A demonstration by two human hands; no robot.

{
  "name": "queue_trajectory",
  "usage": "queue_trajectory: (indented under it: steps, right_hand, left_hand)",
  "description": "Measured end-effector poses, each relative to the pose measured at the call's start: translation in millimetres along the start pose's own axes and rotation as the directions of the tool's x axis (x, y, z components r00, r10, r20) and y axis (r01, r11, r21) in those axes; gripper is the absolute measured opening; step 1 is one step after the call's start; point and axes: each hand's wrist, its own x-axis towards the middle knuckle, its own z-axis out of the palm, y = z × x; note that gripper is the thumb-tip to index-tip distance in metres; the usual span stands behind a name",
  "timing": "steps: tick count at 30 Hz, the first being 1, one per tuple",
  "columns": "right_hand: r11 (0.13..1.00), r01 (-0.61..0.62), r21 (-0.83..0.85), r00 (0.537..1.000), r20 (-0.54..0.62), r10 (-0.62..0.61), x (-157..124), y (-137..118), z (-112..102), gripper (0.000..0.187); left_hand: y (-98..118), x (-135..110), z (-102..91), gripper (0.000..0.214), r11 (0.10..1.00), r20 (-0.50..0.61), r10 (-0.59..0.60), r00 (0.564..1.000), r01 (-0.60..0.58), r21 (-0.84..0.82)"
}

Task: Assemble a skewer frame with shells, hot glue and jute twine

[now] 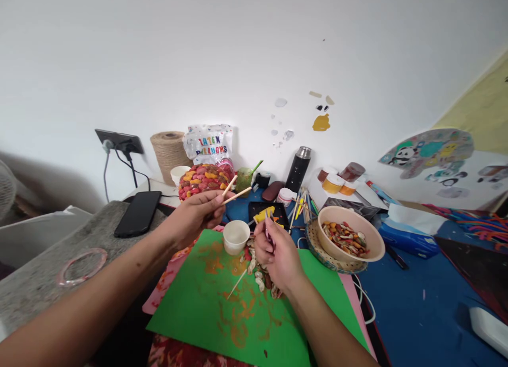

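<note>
My left hand (202, 211) pinches two thin wooden sticks (237, 195), which fan apart past the fingertips. Lower and to the right, my right hand (280, 253) is closed on a slim pinkish tool (270, 235) that looks like tweezers; its tips point up and my fingers partly cover it. Just behind those tips are yellow paint-covered pieces (264, 214) at a black tray (257, 205). Under both hands lies a paint-smeared green sheet (190, 303). Shell-like pieces (260, 281) are heaped beside my right hand. A white paper cup (236, 237) stands between the hands.
A pink bowl of coloured shell-like pieces (351, 235) sits on a woven base at right. Behind are a black flask (298, 168), paint jars (333, 183), a twine spool (170, 153) and a balloon bag (209, 145). A phone (137, 213) lies left; a loose stick (237, 284) lies on the sheet.
</note>
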Motion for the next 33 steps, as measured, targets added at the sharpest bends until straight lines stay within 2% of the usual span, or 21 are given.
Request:
queue_trajectory:
  steps: [3,7,16,24,29,33]
  right_hand:
    - [1.0,0.011,-0.024,1.0,-0.002,-0.011,0,0,0,0.047]
    - [0.998,0.028,-0.059,1.0,0.002,-0.028,-1,2,1,0.048]
    - [0.993,0.029,-0.11,0.999,-0.015,-0.031,2,11,-3,0.049]
    - [0.995,0.013,-0.095,0.994,-0.103,-0.023,4,13,-2,0.052]
    - [0.994,-0.003,-0.108,0.983,-0.182,-0.017,4,13,2,0.054]
    - [0.986,0.033,-0.162,0.973,-0.222,-0.069,3,9,10,0.054]
  left_hand:
    - [1,1,-1.0,0.034,0.995,-0.04,-0.05,0.998,0.047,-0.092]
    - [1,1,-0.3,0.042,0.989,-0.046,-0.097,0.994,0.091,-0.116]
    - [3,-4,6.8,0.029,0.992,0.128,-0.104,0.986,0.113,-0.063]
    - [3,-10,18.5,0.039,0.986,0.217,-0.147,0.965,0.16,-0.044]
    - [-2,-14,23.0,0.043,0.986,0.337,-0.167,0.926,0.156,0.061]
    - [-8,-18,24.1,0.044,0.973,0.426,-0.207,0.881,0.138,0.187]
